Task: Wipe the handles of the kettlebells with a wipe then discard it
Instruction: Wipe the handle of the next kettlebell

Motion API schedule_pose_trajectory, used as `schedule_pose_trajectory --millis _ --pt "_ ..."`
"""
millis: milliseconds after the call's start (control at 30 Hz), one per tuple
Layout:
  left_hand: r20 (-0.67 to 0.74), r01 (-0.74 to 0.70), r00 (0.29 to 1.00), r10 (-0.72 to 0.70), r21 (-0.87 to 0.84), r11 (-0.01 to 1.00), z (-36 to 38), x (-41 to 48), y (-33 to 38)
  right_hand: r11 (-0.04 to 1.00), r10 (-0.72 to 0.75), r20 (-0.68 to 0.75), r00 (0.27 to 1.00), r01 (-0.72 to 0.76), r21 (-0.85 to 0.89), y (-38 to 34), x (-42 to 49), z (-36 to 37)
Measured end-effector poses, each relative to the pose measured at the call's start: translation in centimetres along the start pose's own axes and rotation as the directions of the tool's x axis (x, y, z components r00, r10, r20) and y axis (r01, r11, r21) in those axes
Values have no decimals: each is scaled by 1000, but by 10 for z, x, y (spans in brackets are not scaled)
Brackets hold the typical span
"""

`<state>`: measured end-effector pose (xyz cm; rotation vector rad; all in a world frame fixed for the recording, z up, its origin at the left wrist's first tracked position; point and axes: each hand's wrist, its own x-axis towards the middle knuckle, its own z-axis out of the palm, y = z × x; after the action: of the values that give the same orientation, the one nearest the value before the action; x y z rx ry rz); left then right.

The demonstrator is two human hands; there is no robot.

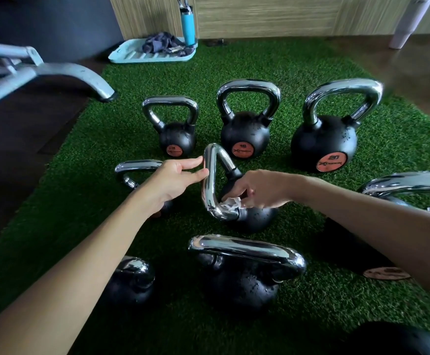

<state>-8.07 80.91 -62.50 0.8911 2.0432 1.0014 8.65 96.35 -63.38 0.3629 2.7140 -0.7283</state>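
Near the middle of the turf mat (311, 67), the right hand (257, 190) is curled round a crumpled white wipe (230, 203) and presses it to the near bend of the central kettlebell's chrome handle (208, 185). The left hand (175, 180), fingers nearly straight, steadies the bar with its fingertips and grips nothing. The job looks midway: which of the surrounding kettlebells (247, 131) are already wiped cannot be told, and the wipe is not yet discarded.

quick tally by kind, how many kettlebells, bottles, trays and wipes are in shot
kettlebells: 8, plus a dark shape at the bottom right that may be a ninth
water bottle: 1
tray: 1
wipe: 1
total: 11
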Motion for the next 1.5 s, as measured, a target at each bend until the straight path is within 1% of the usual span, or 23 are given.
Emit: schedule_pose_trajectory --millis 67,133,167,233,300,367,433,500,567,633,700,767,800,867,1000,1067,1133,1200,1300,1333,1367,1467,1500 --pt "4 6 1000 -6 14 1000 -2 0 -2 998 2 -26 1000 -4 -69 1 3 0" --pt "-12 15 1000 -14 29 999 -4 0 -5 998 -10 -91 996 4 -62 0 5 4" --pt "-20 18 1000 -18 33 999 -4 0 -6 1000 -15 -117 993 13 -16 -1 5 5" --pt "-24 19 1000 -18 36 999 -4 -1 -6 989 4 -128 992 15 149 -5 5 5" --pt "-21 12 1000 -12 32 999 -3 -1 -5 939 18 -133 991 28 342 -7 4 3" --pt "-8 2 1000 -2 27 1000 -4 -1 -5 896 22 -144 989 45 441 -7 4 6" --pt "-2 0 1000 0 26 1000 -5 0 -5 901 36 -122 992 21 433 -9 4 8" --pt "-7 -4 1000 4 19 1000 -4 0 -6 931 53 -95 994 -15 364 -10 5 8" --pt "-10 -7 1000 7 31 999 -4 -1 -6 921 52 -98 994 -10 389 -10 9 7" --pt "-14 -5 1000 5 46 999 -4 0 -8 865 71 -109 991 -7 502 -9 12 10" --pt "-16 -8 1000 9 54 999 -4 1 -8 765 137 -125 983 -24 644 -10 15 16" --pt "-28 -21 999 22 33 999 -3 1 -8 666 204 -170 964 -10 746 -11 18 20" --pt "-38 -32 999 33 21 999 -3 0 -7 637 231 -207 951 13 770 -11 20 20" --pt "-65 -40 997 43 40 998 -3 -3 -5 625 249 -272 929 61 779 -11 22 17" --pt "-84 -30 996 36 69 997 -5 -3 -5 734 202 -253 946 24 679 -15 14 18" --pt "-89 -47 995 53 66 997 -4 -3 -6 783 203 -291 935 23 622 -18 13 24" --pt "-95 -62 993 69 70 996 -3 -2 -7 830 213 -381 900 38 556 -21 17 26" --pt "-99 -57 993 65 78 995 -3 -2 -7 861 228 -486 844 59 506 -21 25 24" --pt "-91 -51 994 57 71 996 -5 0 -6 861 282 -607 743 83 501 -17 37 19" --pt "-92 -51 994 57 66 996 -5 0 -6 861 291 -617 731 82 502 -17 39 18" --pt "-93 -49 994 55 59 997 -5 0 -6 862 287 -610 739 79 502 -16 40 18" --pt "-95 -51 994 56 58 997 -5 1 -10 838 258 -531 807 88 539 -15 36 23" --pt "-94 -50 994 55 56 997 -5 1 -11 841 244 -528 813 93 533 -15 35 24"
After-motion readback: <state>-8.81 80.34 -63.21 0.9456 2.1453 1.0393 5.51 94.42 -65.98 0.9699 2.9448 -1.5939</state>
